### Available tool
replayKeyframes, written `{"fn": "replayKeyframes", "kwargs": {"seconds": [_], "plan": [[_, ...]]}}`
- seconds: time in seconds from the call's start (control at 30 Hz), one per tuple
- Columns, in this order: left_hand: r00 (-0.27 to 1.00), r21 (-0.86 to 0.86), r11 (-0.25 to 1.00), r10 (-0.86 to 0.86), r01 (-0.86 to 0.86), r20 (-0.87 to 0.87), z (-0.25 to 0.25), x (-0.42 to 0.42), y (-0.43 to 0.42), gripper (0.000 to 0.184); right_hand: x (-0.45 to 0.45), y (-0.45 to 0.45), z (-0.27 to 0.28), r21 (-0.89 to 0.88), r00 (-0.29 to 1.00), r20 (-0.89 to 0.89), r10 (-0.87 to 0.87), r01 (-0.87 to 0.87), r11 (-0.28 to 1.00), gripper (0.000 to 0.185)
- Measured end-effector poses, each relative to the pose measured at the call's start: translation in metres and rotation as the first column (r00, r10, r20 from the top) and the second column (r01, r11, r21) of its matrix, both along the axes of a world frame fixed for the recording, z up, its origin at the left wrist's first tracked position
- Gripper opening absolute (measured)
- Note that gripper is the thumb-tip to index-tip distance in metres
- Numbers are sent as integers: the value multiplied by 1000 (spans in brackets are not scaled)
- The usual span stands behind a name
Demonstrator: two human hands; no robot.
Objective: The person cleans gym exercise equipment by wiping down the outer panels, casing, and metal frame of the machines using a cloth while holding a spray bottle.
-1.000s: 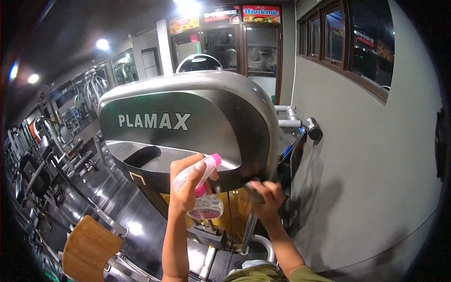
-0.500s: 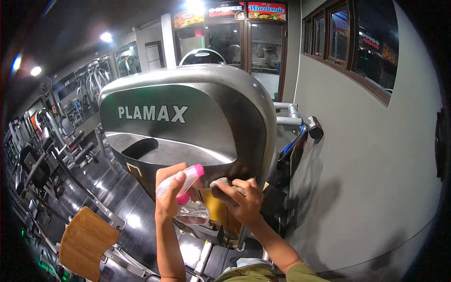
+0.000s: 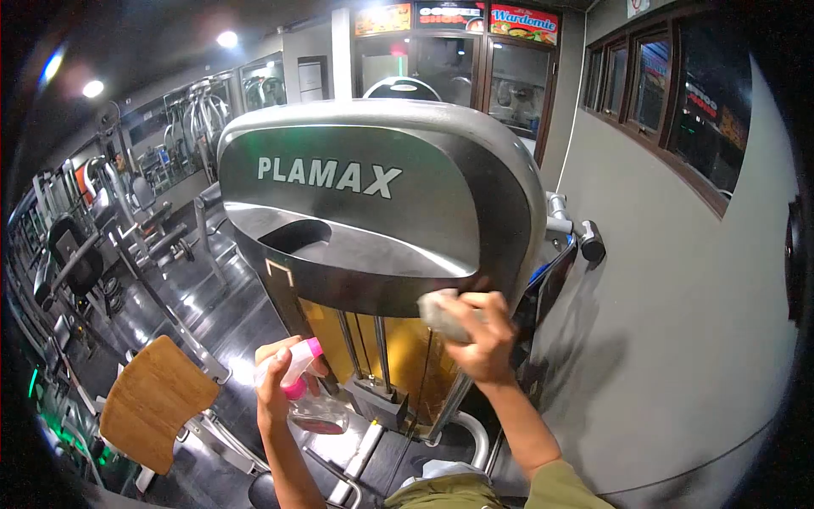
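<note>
My left hand (image 3: 280, 373) is wrapped round a clear spray bottle (image 3: 318, 416) with a white and pink trigger head, held low in front of the machine. A bunched grey cloth (image 3: 449, 315) is gripped in my right hand (image 3: 487, 339), against or just in front of the dark lower edge of the machine's cover (image 3: 356, 250). That cover is grey and silver, carries the word PLAMAX and has an oval recess at its left. Beneath it, a yellowish panel (image 3: 326, 327) stands behind dark vertical rods.
A wooden board (image 3: 157, 403) on a metal frame is at lower left. Gym machines (image 3: 76, 246) line the left side. At right are a grey wall (image 3: 678, 339) with windows and a black-ended bar (image 3: 592, 243). Glass doors with signs stand behind.
The view has shifted, so the machine sits farther right. My left hand has lowered with the bottle, away from the cover. My right hand and the cloth have moved right along the cover's lower edge.
</note>
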State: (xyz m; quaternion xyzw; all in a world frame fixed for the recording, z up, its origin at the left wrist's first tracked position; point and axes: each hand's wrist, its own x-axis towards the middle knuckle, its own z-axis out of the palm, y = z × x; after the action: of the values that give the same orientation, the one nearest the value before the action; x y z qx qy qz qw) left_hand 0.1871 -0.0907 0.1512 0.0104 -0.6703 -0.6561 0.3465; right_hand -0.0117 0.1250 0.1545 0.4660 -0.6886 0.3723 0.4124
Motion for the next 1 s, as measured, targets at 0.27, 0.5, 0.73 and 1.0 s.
{"fn": "replayKeyframes", "kwargs": {"seconds": [0.27,0.5,0.73,1.0], "plan": [[1000,9,1000,-23,23,-18,-19,22,0,54,17,-12,36,105,1000,-27,-4,7,994,50],[998,135,991,-21,14,55,-14,44,-9,44,14,12,66,92,991,8,-135,134,987,43],[998,74,996,-57,55,37,1,11,4,34,30,-43,98,323,998,40,-40,25,946,30],[996,-67,995,-63,67,60,62,-30,7,39,28,24,125,458,969,-13,-245,224,860,25]]}}
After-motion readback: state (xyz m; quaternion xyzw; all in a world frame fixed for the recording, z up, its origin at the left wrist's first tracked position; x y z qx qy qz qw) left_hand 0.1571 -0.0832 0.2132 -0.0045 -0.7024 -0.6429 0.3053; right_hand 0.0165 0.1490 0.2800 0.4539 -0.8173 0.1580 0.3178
